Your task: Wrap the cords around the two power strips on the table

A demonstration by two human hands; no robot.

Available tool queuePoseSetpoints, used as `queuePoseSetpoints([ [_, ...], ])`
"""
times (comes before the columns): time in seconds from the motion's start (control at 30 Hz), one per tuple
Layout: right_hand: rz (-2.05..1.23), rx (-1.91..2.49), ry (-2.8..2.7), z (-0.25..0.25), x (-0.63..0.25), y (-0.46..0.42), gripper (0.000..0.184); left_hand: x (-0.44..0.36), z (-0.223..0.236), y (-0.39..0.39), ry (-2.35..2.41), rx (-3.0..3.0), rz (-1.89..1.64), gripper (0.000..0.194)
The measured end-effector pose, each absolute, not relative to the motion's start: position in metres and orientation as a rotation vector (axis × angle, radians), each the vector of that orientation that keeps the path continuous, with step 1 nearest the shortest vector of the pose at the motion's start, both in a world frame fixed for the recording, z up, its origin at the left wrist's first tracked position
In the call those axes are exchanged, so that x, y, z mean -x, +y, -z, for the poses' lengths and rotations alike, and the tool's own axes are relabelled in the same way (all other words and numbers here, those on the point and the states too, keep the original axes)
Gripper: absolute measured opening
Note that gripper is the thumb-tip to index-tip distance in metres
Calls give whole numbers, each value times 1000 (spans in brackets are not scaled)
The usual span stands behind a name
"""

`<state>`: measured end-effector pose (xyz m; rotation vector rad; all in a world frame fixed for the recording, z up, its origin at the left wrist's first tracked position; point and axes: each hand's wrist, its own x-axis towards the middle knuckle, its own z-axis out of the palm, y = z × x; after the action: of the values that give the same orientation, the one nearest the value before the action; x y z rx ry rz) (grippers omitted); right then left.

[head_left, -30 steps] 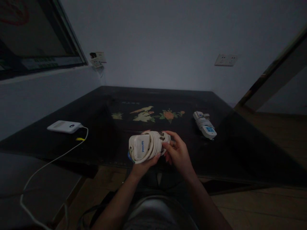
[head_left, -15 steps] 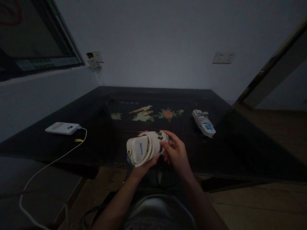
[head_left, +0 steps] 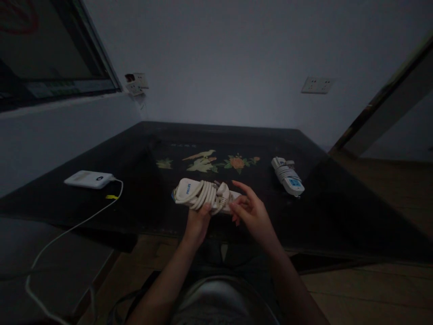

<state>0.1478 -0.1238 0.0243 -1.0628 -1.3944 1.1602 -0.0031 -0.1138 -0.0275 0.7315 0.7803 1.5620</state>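
Note:
A white power strip [head_left: 188, 188] marked PHILIPS is held over the near part of the dark table, lying roughly crosswise. Its thick white cord [head_left: 207, 193] is wound around its middle in several loops. The white plug [head_left: 223, 192] lies on top of the strip, just right of the loops. My left hand [head_left: 199, 221] is closed on the strip from below, thumb over the cord and other fingers hidden underneath. Around the strip's right end is my right hand [head_left: 251, 210], its index finger stretched out and apart from the thumb, which touches or nearly touches the end.
To the right on the table [head_left: 304, 216] lies another white power strip [head_left: 287, 175] with its cord wound round it. A white power bank [head_left: 88, 179] sits at left, with a cable [head_left: 77, 228] hanging over the edge. A yellow tag [head_left: 111, 197] lies nearby. Wall sockets [head_left: 317, 85] are behind.
The strip has tilted away and levelled, showing the plug and right end. My right fingers have loosened from around the plug, the index finger lifting out. My left thumb now shows on the cord.

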Motion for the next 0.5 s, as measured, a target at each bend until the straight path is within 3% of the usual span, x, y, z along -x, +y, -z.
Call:
queuePoseSetpoints([
  [0.13, -689, 1185, -1614, -18, -167, -131, 52, 4, 27, -112, 715, -529, -1454, 53],
  [0.3, -764, 1127, -1837, 3, -163, -139, 75, 0, 32, -113, 747, -555, -1469, 51],
  [0.5, -619, 1207, -1751, 23, -151, -143, 67, -1, 30, -116, 678, -672, -1411, 60],
])
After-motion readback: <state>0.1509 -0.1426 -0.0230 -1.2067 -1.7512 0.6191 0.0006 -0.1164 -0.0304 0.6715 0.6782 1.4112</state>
